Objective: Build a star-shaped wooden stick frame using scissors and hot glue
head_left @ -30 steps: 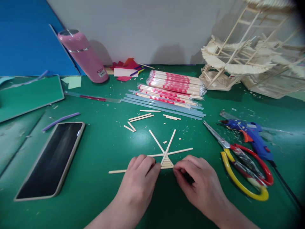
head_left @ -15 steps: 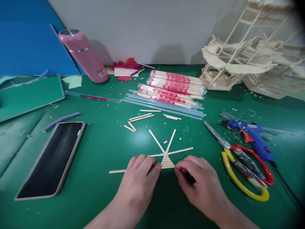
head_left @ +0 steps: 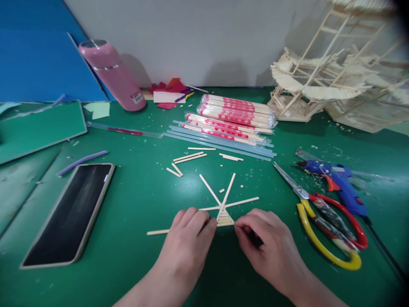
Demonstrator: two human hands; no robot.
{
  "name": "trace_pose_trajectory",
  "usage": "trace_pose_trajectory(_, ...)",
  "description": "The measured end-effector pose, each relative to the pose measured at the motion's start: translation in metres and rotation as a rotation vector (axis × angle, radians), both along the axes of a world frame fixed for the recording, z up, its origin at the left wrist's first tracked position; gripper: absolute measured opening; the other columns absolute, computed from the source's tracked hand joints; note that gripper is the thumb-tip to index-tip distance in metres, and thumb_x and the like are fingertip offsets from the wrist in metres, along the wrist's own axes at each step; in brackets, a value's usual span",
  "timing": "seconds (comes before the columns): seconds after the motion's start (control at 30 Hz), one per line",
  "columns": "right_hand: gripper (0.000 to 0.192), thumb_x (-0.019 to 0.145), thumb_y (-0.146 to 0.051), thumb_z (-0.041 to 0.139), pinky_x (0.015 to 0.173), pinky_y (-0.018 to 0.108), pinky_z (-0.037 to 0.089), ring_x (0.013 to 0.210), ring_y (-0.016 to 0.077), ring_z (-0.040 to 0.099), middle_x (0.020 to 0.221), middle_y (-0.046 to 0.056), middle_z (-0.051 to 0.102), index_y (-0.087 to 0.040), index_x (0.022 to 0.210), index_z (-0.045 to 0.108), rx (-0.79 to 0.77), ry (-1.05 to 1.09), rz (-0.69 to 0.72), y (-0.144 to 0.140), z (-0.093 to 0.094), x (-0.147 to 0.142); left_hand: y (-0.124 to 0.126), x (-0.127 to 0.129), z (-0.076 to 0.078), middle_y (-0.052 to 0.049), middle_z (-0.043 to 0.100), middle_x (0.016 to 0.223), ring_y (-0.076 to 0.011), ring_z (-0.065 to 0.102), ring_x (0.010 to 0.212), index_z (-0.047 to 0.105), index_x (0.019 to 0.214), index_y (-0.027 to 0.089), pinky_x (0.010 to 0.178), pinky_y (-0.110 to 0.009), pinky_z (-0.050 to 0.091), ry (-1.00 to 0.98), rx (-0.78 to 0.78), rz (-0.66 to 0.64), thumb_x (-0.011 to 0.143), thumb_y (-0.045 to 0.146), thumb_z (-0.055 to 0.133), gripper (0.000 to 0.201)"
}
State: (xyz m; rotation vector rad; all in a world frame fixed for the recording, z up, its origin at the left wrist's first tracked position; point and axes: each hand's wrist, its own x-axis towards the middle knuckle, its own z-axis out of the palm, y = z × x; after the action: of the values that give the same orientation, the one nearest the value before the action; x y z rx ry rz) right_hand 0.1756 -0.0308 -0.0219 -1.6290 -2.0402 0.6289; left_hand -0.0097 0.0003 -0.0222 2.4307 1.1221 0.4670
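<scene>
A small frame of thin wooden sticks lies on the table between my hands, with several crossed sticks fanning out behind it and short pieces laid side by side in its triangular part. My left hand is closed over a longer wooden stick, whose end sticks out to the left; the fingers hide its middle. At the frame's front right corner, the thumb and forefinger of my right hand are pinched together at the end of the front stick.
Cut stick pieces lie beyond the frame, before wrapped chopsticks and glue sticks. Scissors and a blue glue gun are on the right. A phone, pink bottle and stick model stand around.
The left end of the long stick has shifted very slightly toward me. Both hands keep almost the same place and grip.
</scene>
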Motion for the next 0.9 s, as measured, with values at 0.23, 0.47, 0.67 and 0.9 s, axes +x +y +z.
trace_pose_trajectory(0.23, 0.010, 0.079, -0.016, 0.048, 0.057, 0.027, 0.029, 0.062, 0.0140, 0.047, 0.067, 0.000, 0.055, -0.021, 0.077, 0.057, -0.009, -0.004, -0.008, 0.0005, 0.0007, -0.0010, 0.0007, -0.0003, 0.0013, -0.004, 0.053, 0.073, -0.0171, 0.042, 0.065, 0.059, 0.089, 0.015, 0.058, -0.031, 0.032, 0.040, 0.005, -0.015, 0.083, 0.009, 0.038, 0.022)
trace_pose_trajectory(0.47, 0.011, 0.080, -0.017, 0.048, 0.058, 0.027, 0.030, 0.063, 0.0136, 0.048, 0.069, -0.001, 0.055, -0.022, 0.078, 0.058, -0.002, -0.005, -0.009, 0.0012, -0.0002, -0.0007, 0.0008, 0.0010, 0.0037, -0.004, 0.053, 0.070, -0.0167, 0.042, 0.063, 0.060, 0.085, 0.016, 0.056, -0.030, 0.032, 0.058, 0.024, -0.005, 0.083, 0.009, 0.037, 0.023)
trace_pose_trajectory(0.67, 0.014, 0.082, -0.020, 0.046, 0.058, 0.026, 0.032, 0.063, 0.0134, 0.049, 0.071, 0.000, 0.057, -0.022, 0.084, 0.060, 0.036, -0.032, -0.007, 0.0010, -0.0007, -0.0010, 0.0010, 0.0018, 0.0052, -0.004, 0.053, 0.070, -0.0162, 0.043, 0.063, 0.059, 0.084, 0.016, 0.056, -0.029, 0.033, 0.066, 0.042, -0.006, 0.083, 0.010, 0.037, 0.023)
trace_pose_trajectory(0.9, 0.015, 0.084, -0.020, 0.046, 0.059, 0.027, 0.031, 0.065, 0.0133, 0.050, 0.076, 0.001, 0.058, -0.024, 0.088, 0.060, 0.037, -0.036, 0.017, 0.0013, -0.0018, -0.0004, 0.0004, 0.0032, 0.0054, -0.004, 0.051, 0.070, -0.0165, 0.042, 0.063, 0.059, 0.084, 0.016, 0.056, -0.030, 0.033, 0.032, -0.011, 0.006, 0.083, 0.008, 0.037, 0.023)
